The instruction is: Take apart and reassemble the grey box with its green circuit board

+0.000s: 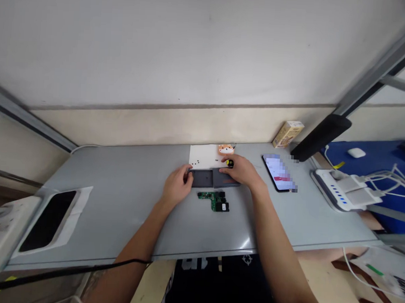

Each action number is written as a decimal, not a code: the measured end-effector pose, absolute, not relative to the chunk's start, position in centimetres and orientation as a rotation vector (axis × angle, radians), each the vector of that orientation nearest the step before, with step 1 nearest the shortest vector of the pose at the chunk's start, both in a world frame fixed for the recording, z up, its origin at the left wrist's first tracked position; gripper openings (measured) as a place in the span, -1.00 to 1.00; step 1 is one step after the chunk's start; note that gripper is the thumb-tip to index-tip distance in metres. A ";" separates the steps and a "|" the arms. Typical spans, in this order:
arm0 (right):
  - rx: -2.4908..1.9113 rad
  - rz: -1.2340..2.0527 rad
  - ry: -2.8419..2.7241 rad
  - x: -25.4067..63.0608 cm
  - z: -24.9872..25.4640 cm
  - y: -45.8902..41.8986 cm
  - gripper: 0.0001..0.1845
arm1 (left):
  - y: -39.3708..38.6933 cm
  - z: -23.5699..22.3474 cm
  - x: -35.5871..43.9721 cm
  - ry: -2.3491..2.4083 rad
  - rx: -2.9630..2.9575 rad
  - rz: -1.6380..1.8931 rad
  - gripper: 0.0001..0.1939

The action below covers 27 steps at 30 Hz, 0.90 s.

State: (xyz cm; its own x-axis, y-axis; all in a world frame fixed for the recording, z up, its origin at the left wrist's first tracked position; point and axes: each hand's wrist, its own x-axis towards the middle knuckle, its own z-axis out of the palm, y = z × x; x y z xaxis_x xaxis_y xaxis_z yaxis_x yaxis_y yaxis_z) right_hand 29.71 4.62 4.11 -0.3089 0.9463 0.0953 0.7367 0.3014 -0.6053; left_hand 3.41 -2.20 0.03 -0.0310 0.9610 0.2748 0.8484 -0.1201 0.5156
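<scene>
A dark grey flat device case (pixel 208 178) lies on the grey table (pixel 118 201) in front of me. My left hand (pixel 176 186) rests at its left end, fingers curled against the edge. My right hand (pixel 242 171) lies over its right end and closes on a small black and yellow tool (pixel 229 163). A green circuit board (pixel 215 200) lies just in front of the case, touched by neither hand. Behind the case a white sheet (pixel 204 155) carries a few tiny dark screws (pixel 195 162).
A phone with a lit screen (pixel 279 172) lies right of my hand. A small orange animal figure (pixel 226 149) and a yellow box (pixel 287 134) stand near the wall. A white power strip (pixel 339 190) with cables sits at the right edge. A dark tray (pixel 47 220) lies far left.
</scene>
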 end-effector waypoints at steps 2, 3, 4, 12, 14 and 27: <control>-1.508 0.650 -2.129 29.6 4.1 4.6 -0.61 | -2.3 0.1 3.6 1.945 2.014 0.873 -0.73; -1.502 0.649 -2.125 29.6 4.0 4.7 -0.63 | -2.3 0.2 3.6 1.948 1.997 0.877 -0.73; -1.492 0.642 -2.123 29.6 4.0 4.7 -0.67 | -2.3 0.2 3.7 1.953 1.984 0.878 -0.74; -1.349 0.492 -2.057 29.2 3.4 5.1 -0.80 | -2.3 0.3 3.6 1.972 1.932 0.893 -0.79; -1.332 0.462 -2.033 29.1 3.4 5.0 -0.82 | -2.4 0.2 3.6 1.936 1.909 0.932 -0.78; -1.101 0.314 -2.486 30.3 3.6 3.4 -0.79 | 0.7 1.0 0.2 1.979 1.718 0.906 -0.84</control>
State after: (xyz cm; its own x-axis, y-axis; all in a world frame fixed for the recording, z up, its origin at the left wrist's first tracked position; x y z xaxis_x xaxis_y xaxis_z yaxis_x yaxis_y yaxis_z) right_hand 30.33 3.37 3.64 -0.6088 0.7464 0.2690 0.6561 0.6642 -0.3583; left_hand 0.21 0.75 1.03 -0.1910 0.9724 0.1341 0.7369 0.0518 0.6740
